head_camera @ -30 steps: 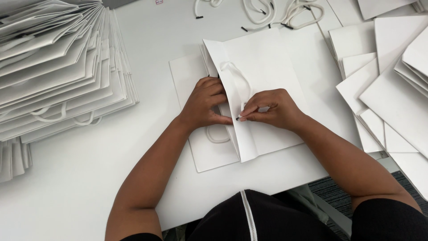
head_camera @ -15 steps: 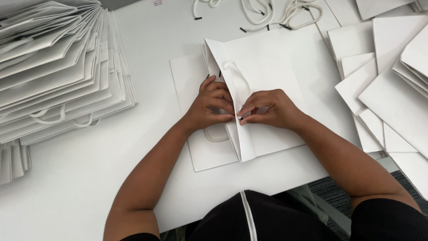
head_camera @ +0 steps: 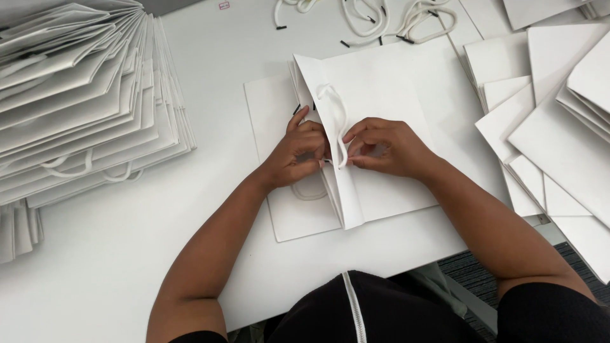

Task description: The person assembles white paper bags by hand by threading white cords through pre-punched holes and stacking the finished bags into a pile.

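A flat white paper bag (head_camera: 387, 95) lies in front of me on the white table (head_camera: 190, 254), its top edge folded open. A white rope handle (head_camera: 333, 111) loops out of that edge. My left hand (head_camera: 295, 155) pinches the bag's edge and the rope end from the left. My right hand (head_camera: 387, 146) grips the rope and the bag's rim from the right, fingertips almost touching the left hand's. Under this bag lies another flat white bag (head_camera: 279, 209) whose rope handle shows below my left wrist.
A tall fanned stack of finished white bags (head_camera: 76, 108) fills the left side. Flat white bags (head_camera: 553, 121) are heaped at the right. Loose white rope handles with black tips (head_camera: 375, 19) lie at the far edge. The table's front edge runs by my lap.
Both hands have stayed at the bag's top edge, with the fingers shifting slightly along the rope. The bag has not moved.
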